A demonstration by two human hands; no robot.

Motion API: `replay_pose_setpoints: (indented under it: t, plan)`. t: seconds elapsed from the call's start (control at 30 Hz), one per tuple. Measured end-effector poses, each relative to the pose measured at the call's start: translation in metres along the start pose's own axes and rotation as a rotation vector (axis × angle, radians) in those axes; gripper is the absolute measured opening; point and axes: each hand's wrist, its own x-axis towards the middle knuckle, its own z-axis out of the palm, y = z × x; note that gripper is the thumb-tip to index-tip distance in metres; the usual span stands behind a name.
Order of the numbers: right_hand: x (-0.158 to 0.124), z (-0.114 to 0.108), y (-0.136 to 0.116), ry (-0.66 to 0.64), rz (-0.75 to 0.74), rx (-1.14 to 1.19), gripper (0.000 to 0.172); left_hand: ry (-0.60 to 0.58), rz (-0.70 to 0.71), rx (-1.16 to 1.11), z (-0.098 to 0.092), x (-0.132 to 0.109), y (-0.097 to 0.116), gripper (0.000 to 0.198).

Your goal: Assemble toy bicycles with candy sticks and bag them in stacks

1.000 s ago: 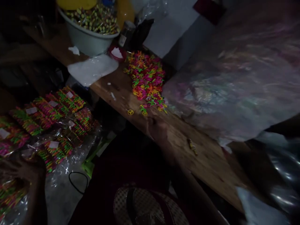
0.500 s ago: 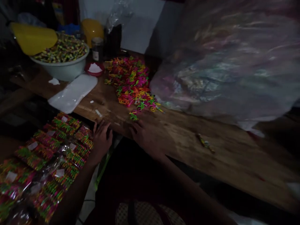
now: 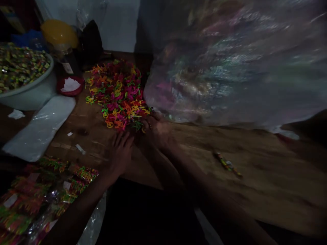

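A heap of small bright plastic toy pieces point(image 3: 120, 92), some shaped like little bicycles, lies on the wooden table point(image 3: 194, 146). My left hand point(image 3: 121, 149) rests at the near edge of the heap, fingers stretched out and apart, holding nothing. At the heap's lower right edge is my right hand point(image 3: 158, 131), its fingertips among a few green and yellow pieces. Blur and dim light hide whether those fingers grip any of them.
A big filled clear plastic bag point(image 3: 217, 78) stands right of the heap. Leftward are a basin point(image 3: 30, 97) of wrapped items, a red dish point(image 3: 76, 89) with white paper bits, flat plastic bags point(image 3: 41, 129) and packed bundles point(image 3: 28, 194). A thin multicoloured stick point(image 3: 227, 164) lies at right.
Both hands have moved forward from the table's near edge to the heap; the right now reaches its pieces. The view has come closer and shifted, with the basin now partly cut off at left.
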Motion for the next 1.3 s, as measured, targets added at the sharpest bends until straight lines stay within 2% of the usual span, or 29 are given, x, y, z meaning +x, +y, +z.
replay_pose_setpoints:
  t: [0.13,0.2,0.27,0.37,0.5,0.73,0.8,0.87,0.97,1.03,1.13,1.2,1.27,1.3]
  plan:
    - [0.032,0.012,-0.018,-0.107,-0.047,-0.054,0.033,0.097,-0.044,-0.041,0.005,0.003,-0.010,0.049]
    - [0.043,0.020,-0.026,-0.136,0.009,-0.093,0.031,0.137,-0.047,0.005,0.002,0.007,-0.012,0.046]
    - [0.047,0.024,-0.028,-0.140,0.054,-0.120,0.030,0.182,-0.072,0.057,-0.004,0.014,-0.015,0.040]
    - [0.039,0.020,-0.021,-0.142,-0.026,-0.133,0.030,0.225,-0.133,0.079,-0.013,0.026,-0.018,0.033]
    - [0.021,0.007,-0.003,-0.115,-0.156,-0.151,0.036,0.180,-0.199,0.119,-0.020,0.050,-0.020,0.039]
    - [0.019,-0.005,0.014,-0.266,-0.225,-0.114,0.035,0.115,-0.365,0.283,-0.022,0.099,-0.010,0.037]
    - [0.016,-0.008,0.021,-0.243,-0.240,-0.071,0.030,0.090,-0.408,0.308,-0.021,0.106,-0.003,0.034]
    - [0.009,-0.010,0.030,-0.131,-0.240,-0.010,0.025,0.071,-0.421,0.333,-0.020,0.105,0.002,0.034]
    - [-0.009,-0.012,0.041,0.124,-0.171,0.088,0.023,0.030,-0.378,0.346,-0.022,0.093,0.001,0.035]
    - [-0.027,-0.011,0.041,0.224,-0.101,0.164,0.022,0.013,-0.326,0.318,-0.024,0.083,-0.005,0.027]
    - [-0.057,-0.012,0.033,0.262,-0.027,0.268,0.018,0.005,-0.230,0.219,-0.027,0.069,-0.013,0.012]
    - [-0.073,-0.019,0.025,0.275,0.005,0.323,0.015,0.024,-0.150,0.173,-0.029,0.060,-0.012,0.010]
    - [-0.083,-0.029,0.016,0.242,0.001,0.352,0.014,0.053,-0.014,0.168,-0.033,0.050,-0.004,0.010]
    - [-0.086,-0.034,0.012,0.185,-0.009,0.349,0.016,0.066,0.076,0.167,-0.034,0.044,0.002,0.011]
